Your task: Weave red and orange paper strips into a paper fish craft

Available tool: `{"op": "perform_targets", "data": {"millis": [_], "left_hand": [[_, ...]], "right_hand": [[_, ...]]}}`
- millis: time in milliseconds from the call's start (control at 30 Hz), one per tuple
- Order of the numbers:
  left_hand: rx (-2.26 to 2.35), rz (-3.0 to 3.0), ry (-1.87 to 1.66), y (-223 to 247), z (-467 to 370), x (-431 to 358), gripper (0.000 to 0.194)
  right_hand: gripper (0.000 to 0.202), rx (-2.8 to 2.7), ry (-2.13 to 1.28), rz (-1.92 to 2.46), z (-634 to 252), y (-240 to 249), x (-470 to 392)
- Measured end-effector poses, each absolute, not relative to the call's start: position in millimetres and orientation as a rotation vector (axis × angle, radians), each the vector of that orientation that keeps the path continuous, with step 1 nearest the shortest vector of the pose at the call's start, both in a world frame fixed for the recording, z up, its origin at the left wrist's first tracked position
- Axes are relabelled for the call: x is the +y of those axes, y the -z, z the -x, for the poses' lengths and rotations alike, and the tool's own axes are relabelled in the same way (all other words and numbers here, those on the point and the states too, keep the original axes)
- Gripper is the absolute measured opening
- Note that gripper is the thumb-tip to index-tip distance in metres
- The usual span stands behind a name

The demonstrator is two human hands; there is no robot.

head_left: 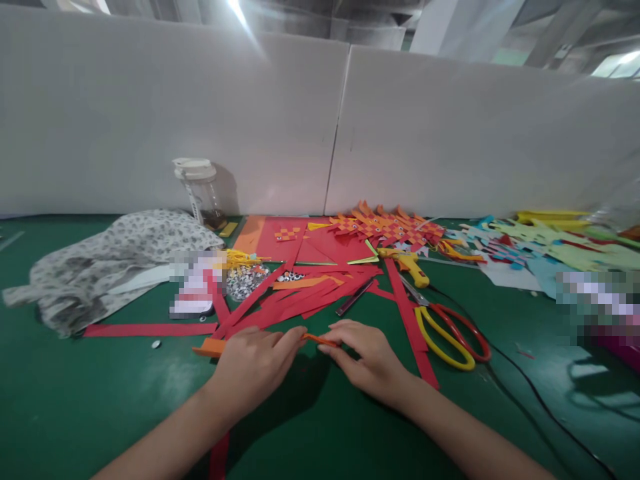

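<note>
Between my two hands an orange paper strip (319, 340) is held just over the green table. My left hand (260, 360) grips it, and a folded orange end (209, 347) sticks out on that hand's far left side. The thumb and fingers of my right hand (365, 353) pinch the strip's other end. Just beyond my hands lies a loose pile of red paper strips (300, 300). A dark, slim cutter-like tool (354, 298) rests behind my right hand. Scissors with one yellow and one red handle (445, 333) lie to its right.
A yellow glue gun (413, 268) with a black cord lies behind the scissors. Woven orange-red paper fish (385, 223) are heaped at the back. Googly eyes (245, 282), a patterned cloth (120, 247) and a lidded bottle (197, 193) occupy the left. Coloured paper scraps (515, 250) cover the back right.
</note>
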State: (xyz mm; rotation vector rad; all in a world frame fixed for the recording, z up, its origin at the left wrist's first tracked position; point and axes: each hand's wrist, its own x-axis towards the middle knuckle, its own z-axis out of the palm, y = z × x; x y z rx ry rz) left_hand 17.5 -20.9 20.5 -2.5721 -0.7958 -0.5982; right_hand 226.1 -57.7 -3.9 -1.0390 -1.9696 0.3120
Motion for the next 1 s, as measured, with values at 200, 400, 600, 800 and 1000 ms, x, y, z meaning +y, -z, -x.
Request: {"op": "perform_targets", "data": {"millis": [200, 400, 600, 800, 1000], "left_hand": [[-0.676, 2.653, 0.57, -21, -17, -20, 0.02], [-0.682, 2.678, 0.567, -24, -18, -24, 0.026], [-0.628, 2.724, 0.442, -22, -21, -27, 0.023], [-0.578, 2.731, 0.486, -21, -20, -27, 0.017], [-0.589, 2.761, 0.532, -25, -21, -31, 0.022]], "right_hand": [[0.017, -2.162, -0.4, 0.9, -218, 0, -64], [0.017, -2.172, -0.218, 0.944, -225, 4, -60], [0.017, -2.081, -0.164, 1.01, -231, 6, -54], [0.019, -2.143, -0.181, 1.006, -228, 4, -56], [0.022, -2.265, -0.091, 0.894, -229, -1, -58]]}}
